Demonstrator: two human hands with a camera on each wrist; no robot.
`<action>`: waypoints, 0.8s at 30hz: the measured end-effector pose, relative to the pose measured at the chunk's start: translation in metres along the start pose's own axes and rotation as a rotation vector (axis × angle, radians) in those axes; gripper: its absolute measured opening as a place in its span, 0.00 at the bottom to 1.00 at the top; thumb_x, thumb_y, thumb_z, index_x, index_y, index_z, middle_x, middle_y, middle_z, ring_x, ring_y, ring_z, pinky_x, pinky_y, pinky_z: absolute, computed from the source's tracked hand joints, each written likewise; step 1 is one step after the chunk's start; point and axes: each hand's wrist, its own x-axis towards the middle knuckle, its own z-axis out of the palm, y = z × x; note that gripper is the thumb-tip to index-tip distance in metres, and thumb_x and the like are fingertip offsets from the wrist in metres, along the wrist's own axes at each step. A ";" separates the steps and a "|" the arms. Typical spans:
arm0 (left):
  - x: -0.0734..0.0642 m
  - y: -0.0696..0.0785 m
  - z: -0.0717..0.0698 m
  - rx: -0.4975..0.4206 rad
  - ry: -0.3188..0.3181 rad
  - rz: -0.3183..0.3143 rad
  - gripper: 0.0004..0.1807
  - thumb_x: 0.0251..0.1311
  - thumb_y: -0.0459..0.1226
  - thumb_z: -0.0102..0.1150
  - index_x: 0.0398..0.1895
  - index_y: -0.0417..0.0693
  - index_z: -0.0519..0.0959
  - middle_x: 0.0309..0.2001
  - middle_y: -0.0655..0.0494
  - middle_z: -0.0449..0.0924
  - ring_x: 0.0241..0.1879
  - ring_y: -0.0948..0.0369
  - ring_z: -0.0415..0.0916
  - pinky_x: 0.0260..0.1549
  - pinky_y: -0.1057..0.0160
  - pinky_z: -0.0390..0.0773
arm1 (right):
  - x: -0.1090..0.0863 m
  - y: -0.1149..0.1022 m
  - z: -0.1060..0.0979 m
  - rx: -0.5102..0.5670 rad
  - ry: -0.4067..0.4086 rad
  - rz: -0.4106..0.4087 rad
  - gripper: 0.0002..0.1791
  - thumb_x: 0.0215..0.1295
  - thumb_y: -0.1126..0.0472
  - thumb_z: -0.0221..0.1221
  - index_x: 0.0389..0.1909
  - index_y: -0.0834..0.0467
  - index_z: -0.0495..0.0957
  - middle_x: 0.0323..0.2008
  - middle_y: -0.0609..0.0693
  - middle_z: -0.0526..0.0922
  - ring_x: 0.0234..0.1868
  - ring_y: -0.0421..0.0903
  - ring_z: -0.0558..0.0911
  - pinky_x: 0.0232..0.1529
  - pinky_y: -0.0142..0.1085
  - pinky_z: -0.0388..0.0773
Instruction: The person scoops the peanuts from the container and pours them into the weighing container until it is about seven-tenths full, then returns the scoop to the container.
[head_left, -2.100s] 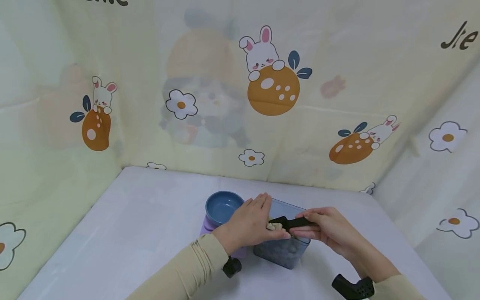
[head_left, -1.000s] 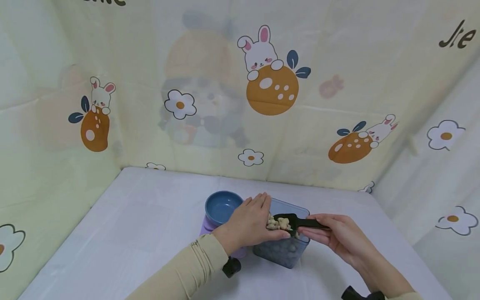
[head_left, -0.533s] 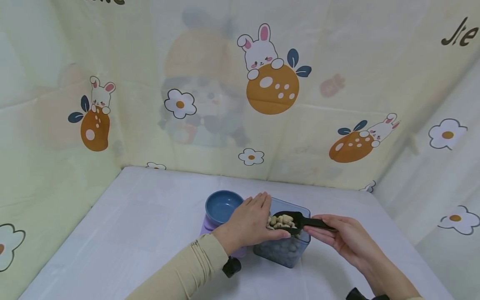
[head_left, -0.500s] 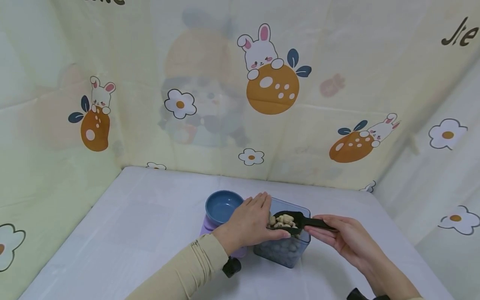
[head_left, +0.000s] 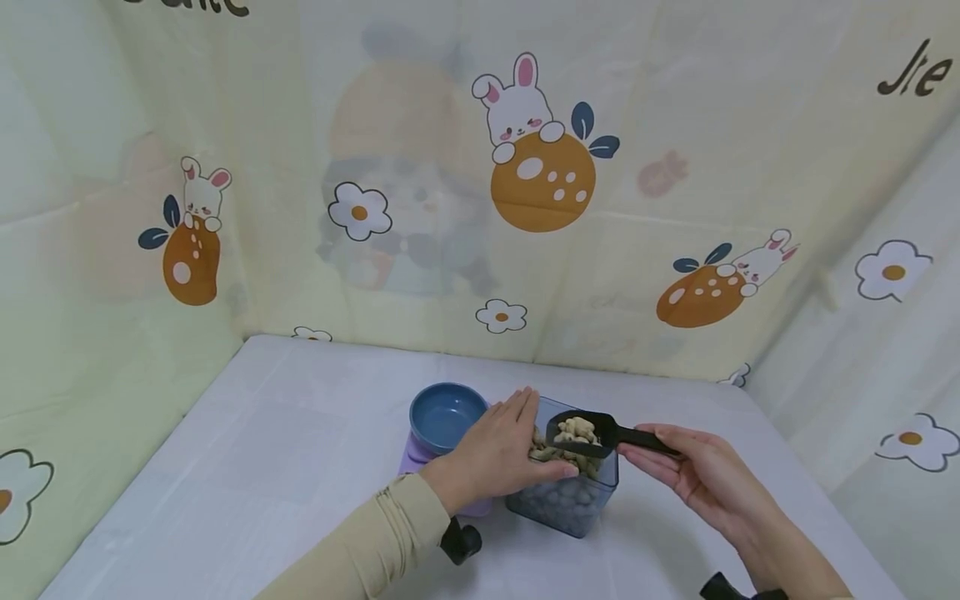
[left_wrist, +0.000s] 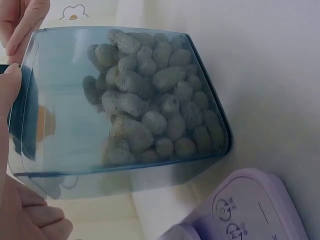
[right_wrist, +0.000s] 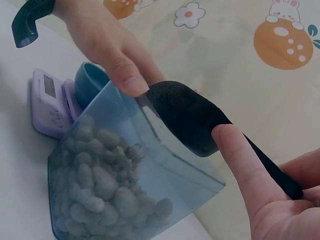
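Note:
A clear bluish container (head_left: pixel 609 493) holds many peanuts in their shells (left_wrist: pixel 150 120). My left hand (head_left: pixel 487 454) holds it by the left side, thumb along the near rim and fingers at the far one. In my right hand (head_left: pixel 712 479) is a black scoop (head_left: pixel 615 434), its handle pinched between thumb and fingers. The scoop bears several peanuts (head_left: pixel 576 429) and sits over the container's opening. From the right wrist view, the underside of the scoop shows close by the rim and the left thumb.
Left of the container, a blue bowl (head_left: pixel 417 427) stands on a purple kitchen scale (right_wrist: pixel 45 112), partly behind the left hand. White cloth covers the table (head_left: pixel 285 450). A printed curtain (head_left: pixel 420 125) rises behind and at the sides.
My right hand has drawn to the right, and the scoop has come up out of the peanuts with some in it. The left hand and container have stayed in place.

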 end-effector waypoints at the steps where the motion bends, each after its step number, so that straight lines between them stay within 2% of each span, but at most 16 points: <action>1: -0.001 -0.001 -0.001 -0.017 -0.002 -0.003 0.61 0.57 0.74 0.45 0.79 0.41 0.46 0.80 0.44 0.46 0.79 0.52 0.48 0.75 0.52 0.57 | 0.001 -0.001 0.001 0.004 -0.003 0.000 0.15 0.78 0.63 0.46 0.46 0.62 0.83 0.50 0.57 0.85 0.52 0.53 0.86 0.56 0.39 0.80; 6: -0.006 -0.010 -0.007 -0.052 -0.002 -0.006 0.61 0.56 0.75 0.46 0.80 0.43 0.44 0.80 0.47 0.43 0.79 0.53 0.45 0.77 0.53 0.51 | 0.002 -0.007 0.005 0.020 -0.020 0.001 0.15 0.78 0.63 0.46 0.46 0.61 0.83 0.50 0.56 0.86 0.52 0.53 0.86 0.56 0.39 0.80; 14: -0.015 -0.025 -0.020 0.007 0.020 -0.003 0.64 0.54 0.77 0.44 0.80 0.43 0.41 0.81 0.47 0.42 0.80 0.54 0.43 0.77 0.54 0.48 | 0.007 -0.012 0.011 0.042 -0.096 -0.014 0.17 0.79 0.64 0.44 0.48 0.62 0.83 0.51 0.56 0.85 0.54 0.54 0.85 0.56 0.39 0.80; 18: -0.021 -0.032 -0.025 0.034 0.035 -0.017 0.65 0.53 0.76 0.48 0.80 0.43 0.41 0.81 0.48 0.42 0.80 0.54 0.44 0.77 0.53 0.50 | 0.011 -0.013 0.017 0.027 -0.104 -0.011 0.17 0.79 0.63 0.44 0.48 0.61 0.83 0.51 0.56 0.86 0.53 0.53 0.86 0.55 0.39 0.80; 24: -0.030 -0.044 -0.034 0.070 0.048 -0.037 0.66 0.52 0.75 0.53 0.80 0.42 0.41 0.80 0.47 0.43 0.79 0.54 0.44 0.77 0.54 0.50 | 0.018 -0.012 0.029 0.024 -0.163 -0.040 0.18 0.80 0.65 0.42 0.49 0.62 0.83 0.51 0.58 0.85 0.53 0.53 0.85 0.56 0.39 0.80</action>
